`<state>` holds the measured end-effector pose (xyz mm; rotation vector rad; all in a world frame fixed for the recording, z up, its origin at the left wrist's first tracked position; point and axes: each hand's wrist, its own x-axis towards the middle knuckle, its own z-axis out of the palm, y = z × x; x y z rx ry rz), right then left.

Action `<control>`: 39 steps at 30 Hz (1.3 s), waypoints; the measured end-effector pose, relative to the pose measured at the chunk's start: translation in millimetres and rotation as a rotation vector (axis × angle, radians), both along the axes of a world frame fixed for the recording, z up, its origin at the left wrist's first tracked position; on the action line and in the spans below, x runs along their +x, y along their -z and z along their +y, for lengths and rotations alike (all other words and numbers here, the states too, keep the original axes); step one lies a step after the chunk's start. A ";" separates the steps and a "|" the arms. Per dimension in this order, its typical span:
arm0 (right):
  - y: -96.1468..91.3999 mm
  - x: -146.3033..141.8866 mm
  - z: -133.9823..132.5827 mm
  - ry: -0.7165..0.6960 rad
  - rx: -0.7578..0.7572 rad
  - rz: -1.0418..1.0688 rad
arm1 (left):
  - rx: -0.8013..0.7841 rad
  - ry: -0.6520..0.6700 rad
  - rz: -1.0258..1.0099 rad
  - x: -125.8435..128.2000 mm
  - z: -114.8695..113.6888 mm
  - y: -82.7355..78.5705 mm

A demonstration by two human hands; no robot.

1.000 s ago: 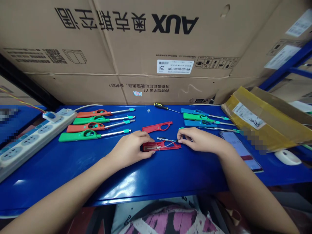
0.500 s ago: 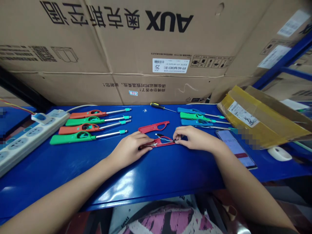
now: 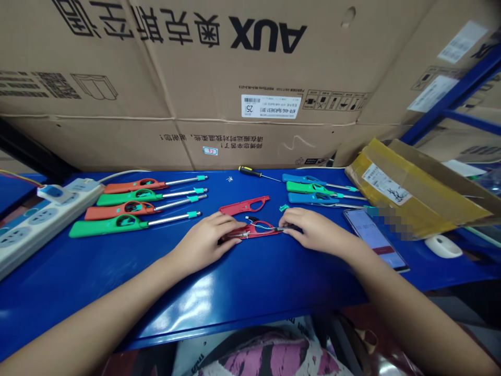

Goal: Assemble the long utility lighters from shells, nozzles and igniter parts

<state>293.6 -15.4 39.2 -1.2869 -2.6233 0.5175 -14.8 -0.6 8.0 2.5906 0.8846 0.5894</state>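
Note:
An opened red gas lighter shell (image 3: 269,233) lies on the blue tabletop with its inner parts showing. My left hand (image 3: 207,237) is closed around the shell's rear end, its fingers hiding part of the inside. At the front end, my right hand (image 3: 313,228) pinches the lighter's metal tube (image 3: 281,229), most of which the hand covers. A thin white wire and a small black piece (image 3: 251,219) stick up from the shell. Just behind lies the other red shell half (image 3: 245,206), apart from both hands. Small teal parts (image 3: 284,208) rest beside my right fingertips.
Several orange and green lighters (image 3: 109,225) lie in a row at left, near a power strip (image 3: 35,224). Blue and green lighters (image 3: 309,187) lie at right. A screwdriver (image 3: 250,171), phone (image 3: 373,237), yellow-taped carton (image 3: 410,183) and white mouse-like object (image 3: 443,246) surround the work.
My right hand has shifted slightly right relative to the shell, and more of the metal tube shows at its fingertips. The small teal parts show more clearly. The whole view has shifted slightly.

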 end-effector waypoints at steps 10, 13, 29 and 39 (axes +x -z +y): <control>47.5 5.6 -15.6 0.043 0.250 0.306 | -0.031 0.014 0.056 1.9 -0.1 -2.2; 50.5 4.4 -18.1 0.040 0.264 0.306 | -0.027 0.013 0.063 2.1 -0.9 -3.3; 43.5 11.8 -16.1 -0.087 0.362 0.101 | -0.019 0.024 0.080 1.6 -1.2 -3.4; 43.0 9.2 -16.5 -0.117 0.408 -0.039 | -0.029 0.018 0.076 1.7 -0.1 -2.8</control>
